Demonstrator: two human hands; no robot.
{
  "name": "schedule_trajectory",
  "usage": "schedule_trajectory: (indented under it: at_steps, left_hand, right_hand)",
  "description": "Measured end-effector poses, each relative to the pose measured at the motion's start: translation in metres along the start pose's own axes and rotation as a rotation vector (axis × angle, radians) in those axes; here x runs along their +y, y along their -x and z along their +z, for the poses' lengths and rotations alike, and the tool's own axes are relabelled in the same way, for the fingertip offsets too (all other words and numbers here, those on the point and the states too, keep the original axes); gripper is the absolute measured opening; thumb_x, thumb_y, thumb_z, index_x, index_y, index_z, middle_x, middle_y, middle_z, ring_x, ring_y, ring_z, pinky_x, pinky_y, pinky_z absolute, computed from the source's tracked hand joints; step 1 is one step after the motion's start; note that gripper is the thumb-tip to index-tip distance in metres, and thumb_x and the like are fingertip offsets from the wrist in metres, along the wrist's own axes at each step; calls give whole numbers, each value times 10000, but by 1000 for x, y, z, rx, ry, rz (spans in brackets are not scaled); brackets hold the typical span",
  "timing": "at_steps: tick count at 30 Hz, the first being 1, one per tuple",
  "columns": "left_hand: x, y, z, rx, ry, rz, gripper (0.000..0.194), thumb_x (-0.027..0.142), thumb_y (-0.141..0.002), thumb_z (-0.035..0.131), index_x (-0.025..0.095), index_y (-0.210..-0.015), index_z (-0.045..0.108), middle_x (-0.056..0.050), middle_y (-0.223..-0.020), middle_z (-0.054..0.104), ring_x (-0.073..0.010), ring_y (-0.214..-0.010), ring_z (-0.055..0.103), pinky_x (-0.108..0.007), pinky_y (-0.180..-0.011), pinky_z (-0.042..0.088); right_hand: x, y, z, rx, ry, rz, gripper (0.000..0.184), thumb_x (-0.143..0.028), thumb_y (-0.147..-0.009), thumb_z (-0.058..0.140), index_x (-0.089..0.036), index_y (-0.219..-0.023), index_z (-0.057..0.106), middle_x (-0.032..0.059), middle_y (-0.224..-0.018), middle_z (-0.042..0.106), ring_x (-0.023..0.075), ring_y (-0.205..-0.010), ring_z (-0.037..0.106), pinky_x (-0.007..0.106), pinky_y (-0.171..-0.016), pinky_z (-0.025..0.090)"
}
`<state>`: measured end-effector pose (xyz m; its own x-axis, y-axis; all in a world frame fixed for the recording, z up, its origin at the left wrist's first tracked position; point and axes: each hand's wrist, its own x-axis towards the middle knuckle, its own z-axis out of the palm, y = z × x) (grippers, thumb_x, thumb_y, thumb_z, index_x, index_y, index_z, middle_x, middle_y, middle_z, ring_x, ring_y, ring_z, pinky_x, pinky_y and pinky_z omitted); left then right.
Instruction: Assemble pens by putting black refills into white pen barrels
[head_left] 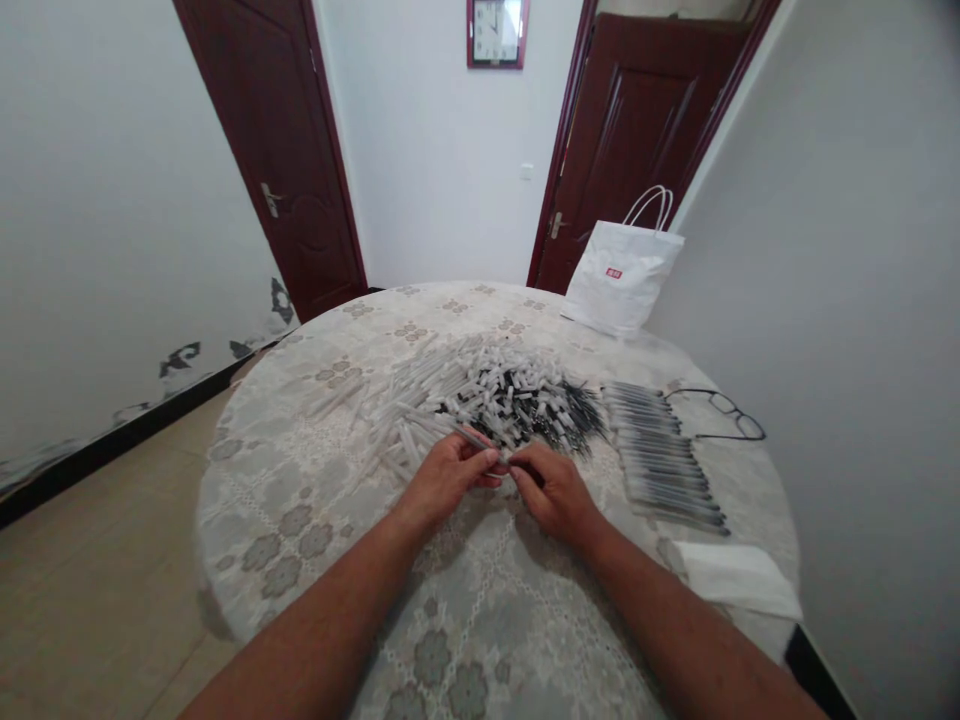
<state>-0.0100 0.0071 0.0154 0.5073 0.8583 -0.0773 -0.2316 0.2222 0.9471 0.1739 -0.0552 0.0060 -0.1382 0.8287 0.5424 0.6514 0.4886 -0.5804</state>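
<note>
Both hands meet over the near edge of a pile of pen parts. My left hand (459, 466) is closed around a slim pen (472, 437) with a dark core, which points up and to the left. At the pen's lower right end, the fingers of my right hand (549, 487) are pinched; the small part between them is mostly hidden. Just beyond the hands lie clear pen barrels (409, 425), small white caps (517, 375) and dark refills (574, 415). To the right, a row of pens (660, 455) lies side by side.
The round table has a patterned cloth (300, 580). A white paper bag (622, 275) stands at the back right. Eyeglasses (724, 405) lie right of the pen row, and a white folded cloth or paper (739, 578) rests near the right edge.
</note>
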Motion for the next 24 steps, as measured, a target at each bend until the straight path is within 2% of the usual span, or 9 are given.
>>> schedule_trajectory:
  at_steps: [3, 6, 10, 14, 17, 21, 24]
  left_hand:
    - [0, 0, -2, 22, 29, -18, 305, 319, -777, 795, 159, -932, 587, -66, -882, 717, -230, -828, 727, -361, -746, 595]
    - [2, 0, -5, -4, 76, -61, 296, 293, -780, 798, 158, -936, 585, -69, -882, 719, -222, -817, 729, -356, -751, 597]
    - [2, 1, -5, -64, 113, -109, 269, 252, -777, 804, 150, -912, 594, -87, -893, 729, -216, -816, 730, -344, -751, 599]
    - [3, 2, -2, -48, 194, -116, 263, 221, -771, 807, 153, -920, 602, -94, -897, 741, -219, -823, 738, -339, -751, 604]
    - [6, 0, -4, 21, 289, -105, 237, 201, -781, 795, 153, -924, 612, -81, -879, 745, -215, -832, 744, -335, -762, 610]
    - [10, -5, -10, 119, 399, -62, 169, 154, -801, 760, 148, -903, 625, -68, -870, 749, -212, -837, 749, -353, -779, 620]
    - [11, -7, -12, 176, 436, -43, 129, 137, -816, 734, 141, -885, 626, -64, -847, 747, -209, -816, 750, -360, -768, 626]
  right_hand:
    - [-3, -2, -2, -23, -59, -6, 182, -171, -933, 544, -205, -1050, 678, 50, -908, 679, 178, -848, 631, 285, -777, 461]
    - [-1, -2, -4, -33, -97, 18, 139, -212, -944, 566, -207, -995, 695, 30, -858, 672, 159, -801, 619, 270, -748, 448]
    - [3, -1, -1, -32, -146, 143, 137, -298, -935, 614, -207, -881, 700, -3, -766, 655, 135, -698, 585, 247, -661, 421]
    - [5, -2, -2, -31, -195, 245, 184, -360, -927, 624, -203, -868, 699, -8, -747, 662, 132, -663, 582, 237, -617, 419]
    - [9, -6, -13, 78, -84, 227, 193, -364, -934, 603, -204, -891, 702, 3, -775, 672, 144, -692, 593, 248, -651, 436]
    - [30, -10, -38, 299, 246, 225, 178, -294, -938, 550, -195, -980, 692, 56, -914, 686, 186, -819, 619, 295, -777, 466]
    - [54, -9, -51, 283, 446, 264, 198, -233, -918, 526, -177, -1025, 684, 101, -992, 677, 225, -935, 622, 335, -868, 467]
